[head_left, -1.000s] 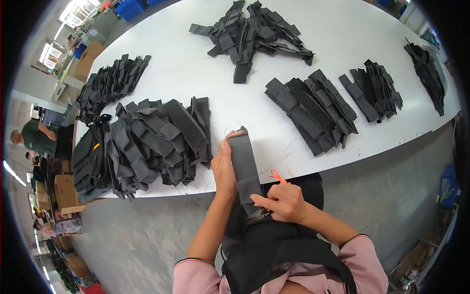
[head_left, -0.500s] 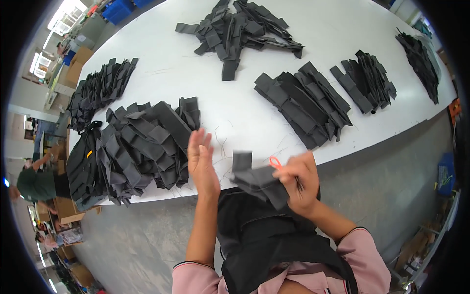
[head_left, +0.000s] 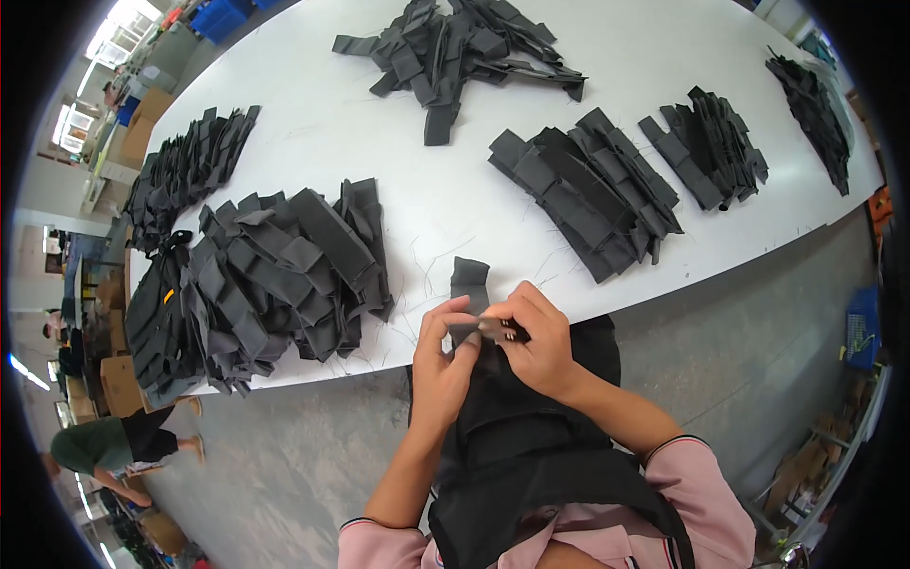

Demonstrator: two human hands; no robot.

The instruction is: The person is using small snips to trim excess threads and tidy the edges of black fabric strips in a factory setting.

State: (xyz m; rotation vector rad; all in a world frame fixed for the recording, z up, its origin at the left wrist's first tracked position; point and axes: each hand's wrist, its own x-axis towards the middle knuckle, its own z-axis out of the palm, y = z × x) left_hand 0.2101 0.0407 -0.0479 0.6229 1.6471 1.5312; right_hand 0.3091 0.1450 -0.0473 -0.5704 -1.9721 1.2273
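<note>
At the table's near edge, my left hand (head_left: pixel 444 365) pinches a dark grey fabric piece (head_left: pixel 469 278) between thumb and fingers. Its upper end sticks up past the fingertips, over the white tabletop. Closed around a pair of small thread snips (head_left: pixel 512 330), my right hand (head_left: pixel 538 343) brings their blurred metal blades against the fabric beside my left fingertips. Whether the blades are open or closed cannot be made out. Close by on the left lies a large heap of folded grey fabric pieces (head_left: pixel 284 275).
More grey fabric stacks lie on the white table (head_left: pixel 417 190): a near-right bundle (head_left: pixel 588 194), a smaller right bundle (head_left: pixel 711 152), a far pile (head_left: pixel 445 57) and a far-left row (head_left: pixel 190 171). Loose threads dot the tabletop. Another person (head_left: pixel 104 446) bends at the left.
My left hand has come right and closed on the fabric, which my right hand held before. My right hand has moved left with the snips; the orange loop no longer shows.
</note>
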